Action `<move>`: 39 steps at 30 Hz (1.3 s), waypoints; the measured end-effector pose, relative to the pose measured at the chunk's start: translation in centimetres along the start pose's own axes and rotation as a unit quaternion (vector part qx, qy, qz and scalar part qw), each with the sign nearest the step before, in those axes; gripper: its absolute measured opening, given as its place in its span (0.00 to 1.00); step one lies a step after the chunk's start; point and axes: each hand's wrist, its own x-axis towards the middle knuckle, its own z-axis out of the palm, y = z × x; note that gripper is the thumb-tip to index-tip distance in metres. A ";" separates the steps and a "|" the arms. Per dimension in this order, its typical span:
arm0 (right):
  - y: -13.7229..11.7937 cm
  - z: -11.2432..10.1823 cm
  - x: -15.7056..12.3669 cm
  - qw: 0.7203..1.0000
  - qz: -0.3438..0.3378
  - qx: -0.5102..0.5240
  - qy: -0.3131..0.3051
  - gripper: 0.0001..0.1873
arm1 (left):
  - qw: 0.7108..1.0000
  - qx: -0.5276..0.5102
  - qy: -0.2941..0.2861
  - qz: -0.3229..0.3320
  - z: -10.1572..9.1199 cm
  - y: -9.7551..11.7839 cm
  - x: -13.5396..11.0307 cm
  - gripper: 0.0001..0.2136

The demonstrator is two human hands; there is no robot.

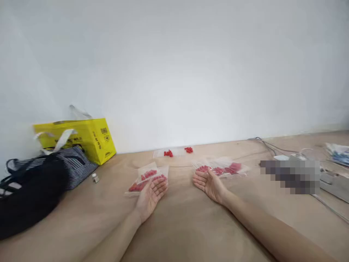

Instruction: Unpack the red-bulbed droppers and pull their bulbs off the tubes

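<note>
My left hand [151,196] rests palm up with its fingers stretched out and nothing in it. Just beyond it lie clear plastic bags [140,171] holding small red pieces. My right hand [209,183] also lies palm up, fingers extended, holding nothing. Behind its fingers is another group of clear bags [240,174] with red pieces inside. Farther back, by the wall, two small clusters of red pieces, a left one [168,153] and a right one [188,150], sit on or in a clear plastic sheet or bag [178,152]. What the pieces are is too small to tell.
At the left stand a yellow shopping bag [94,140], a striped bag [77,163] and a black cloth item [35,196]. A tiny bottle [95,178] is near them. Cables [268,145], a blurred-out object [294,176] and a pale box [335,183] occupy the right side.
</note>
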 end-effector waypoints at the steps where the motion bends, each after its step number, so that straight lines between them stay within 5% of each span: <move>1: 0.1 0.0 0.1 1.000 0.005 0.009 0.004 0.21 | 1.000 0.012 -0.001 0.006 -0.2 -0.2 0.2 0.16; 4: 0.7 0.0 0.2 0.997 -0.026 -0.072 0.005 0.18 | 0.990 0.129 -0.028 0.059 -0.6 -0.8 0.5 0.13; 6: 1.1 0.1 -0.1 0.971 -0.084 -0.224 0.002 0.16 | 0.946 0.289 -0.065 0.135 -0.5 -1.2 0.0 0.10; 7: 1.2 0.2 -0.3 0.936 -0.129 -0.328 -0.009 0.14 | 0.906 0.377 -0.091 0.172 -0.3 -1.4 -0.4 0.10; 8: 1.2 0.3 -0.5 0.881 -0.179 -0.437 -0.026 0.12 | 0.858 0.458 -0.120 0.202 -0.1 -1.6 -0.8 0.11; 10: 1.0 0.3 -1.0 0.728 -0.276 -0.626 -0.051 0.10 | 0.762 0.577 -0.174 0.235 0.4 -1.9 -1.8 0.13; 13: 0.1 0.1 -1.1 0.531 -0.342 -0.775 0.002 0.14 | 0.678 0.659 -0.212 0.247 0.8 -2.1 -2.7 0.15; 15: -0.6 -0.4 -0.8 0.465 -0.330 -0.818 0.069 0.20 | 0.656 0.679 -0.217 0.250 0.8 -2.1 -2.8 0.16; 17: -1.0 -1.0 -0.3 0.435 -0.303 -0.839 0.121 0.23 | 0.646 0.688 -0.215 0.251 0.8 -2.1 -2.7 0.16; 21: -1.5 -2.1 0.5 0.429 -0.274 -0.848 0.151 0.17 | 0.640 0.693 -0.212 0.257 0.6 -2.2 -2.5 0.16; 26: -1.5 -2.2 0.9 0.463 -0.306 -0.825 0.111 0.13 | 0.632 0.696 -0.213 0.265 0.5 -2.3 -2.6 0.16; 34: 1.3 0.5 -0.5 0.635 -0.384 -0.653 -0.152 0.12 | 0.621 0.667 -0.127 0.392 0.9 -2.7 -2.3 0.18; 39: 1.8 2.0 -1.9 0.657 -0.348 -0.617 -0.257 0.11 | 0.595 0.651 -0.163 0.442 1.4 -3.0 -1.9 0.10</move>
